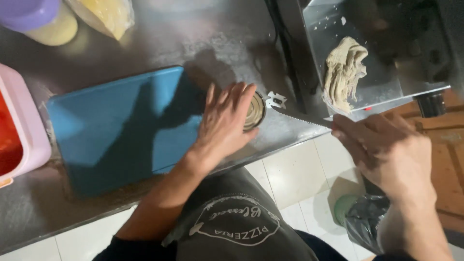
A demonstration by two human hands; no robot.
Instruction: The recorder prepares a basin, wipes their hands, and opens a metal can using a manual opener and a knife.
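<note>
Left hand (224,123) cups the tin can (254,112) from above, pinning it on the steel counter (217,43). Right hand (386,150) grips a serrated knife (295,116); blade lies leftward, tip touching the can's right rim.

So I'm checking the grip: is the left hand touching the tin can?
Touching. The head view shows the left hand lying over the tin can, fingers pressed on it.
</note>
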